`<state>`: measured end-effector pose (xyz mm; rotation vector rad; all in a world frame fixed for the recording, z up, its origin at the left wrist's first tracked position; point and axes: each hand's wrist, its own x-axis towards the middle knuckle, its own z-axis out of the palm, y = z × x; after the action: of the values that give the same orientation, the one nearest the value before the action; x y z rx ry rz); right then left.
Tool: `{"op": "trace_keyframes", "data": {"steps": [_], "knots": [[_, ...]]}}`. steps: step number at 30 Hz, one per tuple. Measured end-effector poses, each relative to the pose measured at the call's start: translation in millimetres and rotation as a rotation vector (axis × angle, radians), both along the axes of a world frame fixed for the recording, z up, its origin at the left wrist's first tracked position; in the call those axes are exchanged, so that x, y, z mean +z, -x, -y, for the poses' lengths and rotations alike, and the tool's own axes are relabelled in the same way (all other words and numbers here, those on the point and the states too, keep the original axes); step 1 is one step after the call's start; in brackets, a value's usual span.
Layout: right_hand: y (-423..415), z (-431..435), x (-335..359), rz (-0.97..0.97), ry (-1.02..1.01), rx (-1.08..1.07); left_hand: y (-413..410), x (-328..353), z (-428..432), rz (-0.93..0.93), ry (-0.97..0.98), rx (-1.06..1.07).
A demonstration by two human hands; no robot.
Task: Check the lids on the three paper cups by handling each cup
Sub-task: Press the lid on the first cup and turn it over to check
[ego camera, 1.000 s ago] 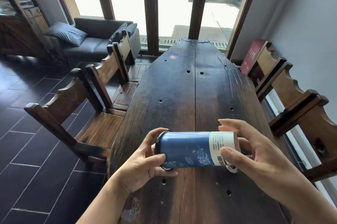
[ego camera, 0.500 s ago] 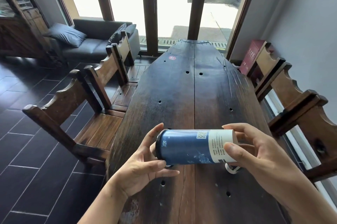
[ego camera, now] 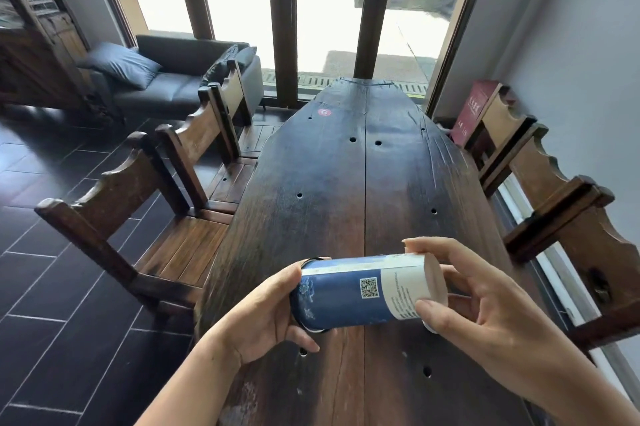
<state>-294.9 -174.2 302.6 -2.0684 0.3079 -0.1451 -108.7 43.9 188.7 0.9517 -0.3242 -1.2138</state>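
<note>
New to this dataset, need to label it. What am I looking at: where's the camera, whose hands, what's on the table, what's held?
There is no machine here. A person works with bare hands, and the single camera sits on their head, looking forward and down, so both arms enter from the bottom edge. The left hand and right hand together hold one blue paper cup on its side over a long dark wooden table. The left hand wraps the dark-rimmed end, and the right hand's thumb and fingers pinch the pale end. A QR code shows on the cup's side. The tabletop has small holes and a round red sticker. Wooden chairs stand along both sides. Only this one cup is in view.
</note>
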Motion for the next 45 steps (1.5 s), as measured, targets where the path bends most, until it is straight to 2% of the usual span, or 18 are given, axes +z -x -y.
{"op": "trace_keyframes", "data": {"steps": [13, 18, 27, 32, 37, 41, 45], "knots": [[-9, 11, -10, -0.075, -0.085, -0.158, -1, -4, -4, 0.1, 0.049, 0.125], [-11, 12, -20, -0.108, -0.047, -0.11, -3, -1, -4, 0.136, 0.032, 0.146], [-8, 0, -51, -0.177, -0.224, -0.016, -19, 21, 7, 0.285, -0.021, 0.257], [-11, -14, -72, -0.233, -0.282, 0.029, -7, 27, 29, 0.293, -0.064, 0.372], [-12, -22, -81, -0.194, -0.428, -0.002, 2, 34, 40, 0.238, -0.044, 0.436], [-9, -20, -80, -0.111, -0.584, 0.003, 15, 37, 39, 0.154, 0.023, 0.334], [-8, -19, -79, -0.085, -0.63, 0.014, 25, 38, 34, 0.197, 0.008, 0.215]]}}
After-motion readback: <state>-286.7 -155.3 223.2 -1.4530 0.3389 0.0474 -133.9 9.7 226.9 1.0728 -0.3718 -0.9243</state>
